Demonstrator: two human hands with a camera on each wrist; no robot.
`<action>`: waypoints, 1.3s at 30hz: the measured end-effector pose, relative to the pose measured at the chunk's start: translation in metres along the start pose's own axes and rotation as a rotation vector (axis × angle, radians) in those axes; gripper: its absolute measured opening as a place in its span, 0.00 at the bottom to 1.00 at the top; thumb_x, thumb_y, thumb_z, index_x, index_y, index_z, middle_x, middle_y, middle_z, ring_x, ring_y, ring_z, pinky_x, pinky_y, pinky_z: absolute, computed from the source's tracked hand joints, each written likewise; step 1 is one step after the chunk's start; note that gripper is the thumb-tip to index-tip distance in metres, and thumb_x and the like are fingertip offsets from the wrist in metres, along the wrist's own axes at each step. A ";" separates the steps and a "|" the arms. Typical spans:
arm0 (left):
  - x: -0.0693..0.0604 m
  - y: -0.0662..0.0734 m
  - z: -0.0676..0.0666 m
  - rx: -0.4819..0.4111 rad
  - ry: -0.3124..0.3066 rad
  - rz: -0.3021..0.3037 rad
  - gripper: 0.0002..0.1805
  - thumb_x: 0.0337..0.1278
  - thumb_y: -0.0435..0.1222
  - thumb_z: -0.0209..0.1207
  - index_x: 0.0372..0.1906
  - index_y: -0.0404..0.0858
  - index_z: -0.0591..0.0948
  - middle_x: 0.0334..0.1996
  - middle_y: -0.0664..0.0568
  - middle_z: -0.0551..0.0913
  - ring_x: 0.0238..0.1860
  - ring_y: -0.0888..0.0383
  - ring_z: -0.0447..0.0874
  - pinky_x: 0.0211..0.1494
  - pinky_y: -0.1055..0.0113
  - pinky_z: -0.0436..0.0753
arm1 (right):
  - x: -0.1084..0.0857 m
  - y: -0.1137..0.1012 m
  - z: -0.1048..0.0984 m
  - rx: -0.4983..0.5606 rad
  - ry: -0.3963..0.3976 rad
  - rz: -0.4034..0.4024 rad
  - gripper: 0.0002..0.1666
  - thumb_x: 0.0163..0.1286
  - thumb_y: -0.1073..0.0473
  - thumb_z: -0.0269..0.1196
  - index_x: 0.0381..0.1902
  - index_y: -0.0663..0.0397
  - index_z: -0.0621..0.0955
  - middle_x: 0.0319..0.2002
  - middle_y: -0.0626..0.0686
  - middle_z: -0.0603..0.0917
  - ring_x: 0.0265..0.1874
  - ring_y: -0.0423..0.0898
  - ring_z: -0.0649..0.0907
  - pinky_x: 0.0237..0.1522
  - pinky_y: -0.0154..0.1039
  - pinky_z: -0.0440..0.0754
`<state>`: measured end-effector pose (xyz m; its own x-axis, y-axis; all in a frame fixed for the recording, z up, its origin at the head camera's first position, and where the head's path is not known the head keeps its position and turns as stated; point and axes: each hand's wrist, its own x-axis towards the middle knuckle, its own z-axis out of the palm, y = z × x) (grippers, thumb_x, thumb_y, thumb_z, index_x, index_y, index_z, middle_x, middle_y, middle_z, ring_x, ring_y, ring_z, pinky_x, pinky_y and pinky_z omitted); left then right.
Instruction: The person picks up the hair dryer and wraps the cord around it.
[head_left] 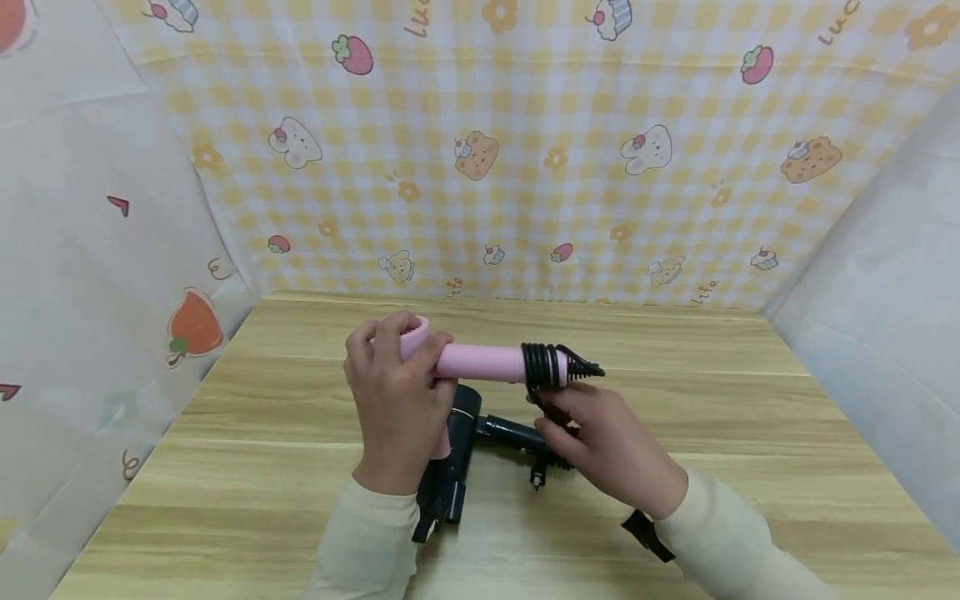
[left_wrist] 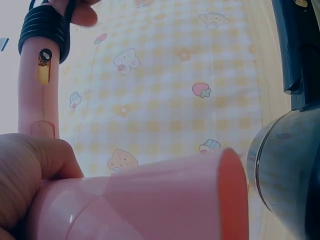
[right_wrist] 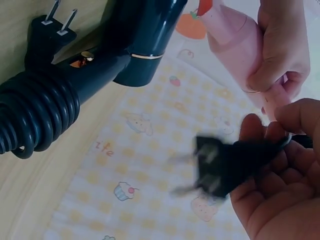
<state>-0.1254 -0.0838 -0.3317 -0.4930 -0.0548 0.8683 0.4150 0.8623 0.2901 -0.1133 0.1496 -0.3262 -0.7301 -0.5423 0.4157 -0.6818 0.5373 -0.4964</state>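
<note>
A pink hair dryer (head_left: 483,362) is held above the table by my left hand (head_left: 397,396), which grips it where the handle meets the barrel. Its handle points right, with a black power cord (head_left: 542,365) wound in several turns near the end. Just below those turns, my right hand (head_left: 607,442) pinches the free end of the cord between thumb and fingers. The two-pin plug (right_wrist: 215,167) sticks out past the fingers, blurred in the right wrist view. Under the hands lies a dark hair dryer (head_left: 465,408), partly hidden by my left hand and the pink dryer.
The dark dryer has its own coiled cord (right_wrist: 40,110) round the handle and a plug (right_wrist: 42,42) beside it. All this is over a wooden table (head_left: 247,467). A yellow checked cloth (head_left: 525,192) hangs behind, with pale cloth (head_left: 75,275) at the sides.
</note>
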 end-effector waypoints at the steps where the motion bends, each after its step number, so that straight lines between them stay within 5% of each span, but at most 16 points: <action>1: 0.000 0.000 0.000 0.003 0.000 -0.002 0.13 0.35 0.25 0.72 0.33 0.38 0.90 0.46 0.42 0.76 0.50 0.37 0.67 0.44 0.41 0.70 | 0.000 -0.002 0.000 -0.012 -0.002 -0.002 0.07 0.64 0.68 0.67 0.37 0.51 0.84 0.37 0.44 0.84 0.30 0.34 0.79 0.29 0.31 0.79; 10: -0.001 -0.001 0.001 -0.002 -0.026 -0.036 0.14 0.33 0.24 0.72 0.32 0.38 0.90 0.46 0.43 0.77 0.50 0.37 0.68 0.45 0.40 0.69 | -0.003 -0.014 -0.005 -0.156 -0.053 -0.131 0.14 0.58 0.69 0.65 0.43 0.53 0.80 0.32 0.41 0.73 0.26 0.34 0.70 0.25 0.28 0.72; 19: -0.003 -0.002 0.005 0.023 -0.063 -0.022 0.15 0.32 0.23 0.72 0.33 0.39 0.90 0.46 0.44 0.77 0.50 0.39 0.68 0.46 0.40 0.69 | 0.004 -0.028 -0.024 -0.307 0.091 -0.321 0.13 0.54 0.73 0.67 0.36 0.54 0.81 0.31 0.44 0.79 0.26 0.35 0.74 0.26 0.30 0.76; 29: -0.003 0.000 0.004 0.026 -0.090 0.032 0.15 0.35 0.24 0.71 0.35 0.40 0.90 0.48 0.44 0.77 0.52 0.38 0.67 0.49 0.39 0.68 | 0.023 -0.033 -0.047 -0.356 0.153 -0.388 0.15 0.51 0.70 0.75 0.34 0.53 0.83 0.32 0.45 0.82 0.29 0.41 0.78 0.31 0.41 0.79; 39: -0.002 0.001 0.002 0.031 -0.091 0.078 0.16 0.33 0.25 0.73 0.35 0.41 0.90 0.48 0.44 0.77 0.51 0.39 0.68 0.48 0.40 0.69 | 0.040 -0.022 -0.050 -0.330 0.204 -0.358 0.14 0.50 0.66 0.78 0.33 0.54 0.85 0.39 0.52 0.80 0.38 0.52 0.77 0.42 0.48 0.73</action>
<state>-0.1256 -0.0812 -0.3342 -0.5280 0.0580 0.8473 0.4320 0.8773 0.2092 -0.1295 0.1483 -0.2603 -0.4202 -0.6102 0.6717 -0.8444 0.5340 -0.0431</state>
